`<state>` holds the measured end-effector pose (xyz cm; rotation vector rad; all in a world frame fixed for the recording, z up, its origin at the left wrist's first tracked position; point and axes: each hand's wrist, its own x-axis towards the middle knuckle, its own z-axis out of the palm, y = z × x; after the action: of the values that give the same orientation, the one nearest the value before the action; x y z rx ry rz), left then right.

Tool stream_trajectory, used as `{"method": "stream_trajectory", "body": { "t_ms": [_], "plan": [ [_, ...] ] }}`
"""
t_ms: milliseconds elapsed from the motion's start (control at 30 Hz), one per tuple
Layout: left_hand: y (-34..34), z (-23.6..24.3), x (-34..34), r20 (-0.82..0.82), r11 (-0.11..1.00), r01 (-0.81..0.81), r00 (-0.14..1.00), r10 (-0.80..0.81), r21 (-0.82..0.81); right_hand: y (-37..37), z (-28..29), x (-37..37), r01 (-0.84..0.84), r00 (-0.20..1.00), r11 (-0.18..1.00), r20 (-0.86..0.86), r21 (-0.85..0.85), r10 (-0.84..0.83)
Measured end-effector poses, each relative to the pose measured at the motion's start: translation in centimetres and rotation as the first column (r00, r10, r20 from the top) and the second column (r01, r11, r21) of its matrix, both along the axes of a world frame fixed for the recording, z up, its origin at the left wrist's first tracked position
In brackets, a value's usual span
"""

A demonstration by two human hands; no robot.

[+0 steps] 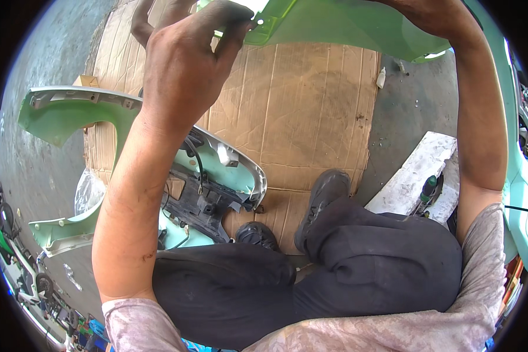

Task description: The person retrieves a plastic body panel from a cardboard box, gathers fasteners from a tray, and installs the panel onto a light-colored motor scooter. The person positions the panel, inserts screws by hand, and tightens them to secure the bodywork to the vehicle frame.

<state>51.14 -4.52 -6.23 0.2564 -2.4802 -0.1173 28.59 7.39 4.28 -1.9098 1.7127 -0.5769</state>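
Observation:
A light-green plastic panel (346,26) spans the top of the view, held up above a cardboard sheet. My left hand (190,50) grips its left end, thumb and index finger closed near a clip-like edge with small holes; the other fingers are bent. My right hand (422,14) holds the panel's far right part, its fingertips hidden at the top edge. Left of centre, behind my left forearm, lie green-and-white body panels (70,120) with a black plastic piece (205,205) and dark cables.
I sit with bent legs (381,252) by the cardboard (287,111). At right are a dirty white slab (405,170), a green-handled tool (429,188), a small white tube (381,77) and a mint bodywork edge (519,211). Left are a clear bag (88,193) and motorbikes (38,281) on the concrete.

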Motion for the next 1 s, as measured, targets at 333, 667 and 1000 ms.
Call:
{"method": "stream_trajectory", "body": {
  "t_ms": [333, 667, 1000],
  "plan": [
    [0.0, 0.5, 0.0, 0.098, 0.997, -0.01, 0.995, 0.003, 0.074, 0.4, -0.7, 0.5, 0.003, 0.995, 0.996, -0.1, -0.086, -0.012],
    [-0.1, 2.2, -0.1, 0.162, 0.983, -0.06, 0.986, 0.031, 0.175, 0.0, 0.1, 0.0, -0.01, 1.0, 1.0, -0.012, -0.03, 0.01],
    [-0.2, 1.7, -0.3, 0.169, 0.965, -0.02, 0.985, -0.025, 0.261, 0.0, 0.2, 0.2, 0.032, 0.999, 0.999, 0.012, 0.026, -0.032]
  ]
}}
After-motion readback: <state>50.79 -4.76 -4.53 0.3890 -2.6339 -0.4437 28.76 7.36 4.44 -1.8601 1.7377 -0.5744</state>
